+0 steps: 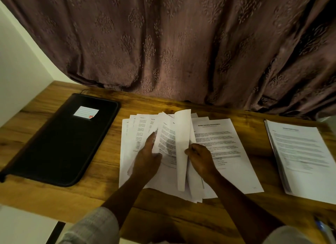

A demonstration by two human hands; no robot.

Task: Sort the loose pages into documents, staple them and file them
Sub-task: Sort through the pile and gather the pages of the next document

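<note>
The left hand [145, 162] lies flat on the fanned loose pages [138, 131] at the middle of the desk [101, 194], its forefinger straight and gripping nothing. The right hand [199, 158] pinches one sheet [182, 143], curled upright. Left of the pages lies a black folder [63, 143], with bare wood between. A neat stack [301, 156] sits well apart on the right, and a curtain [172, 43] hangs just behind.

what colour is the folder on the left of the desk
Black folder, with a small white lined label near its top; seen in the head view.
</note>
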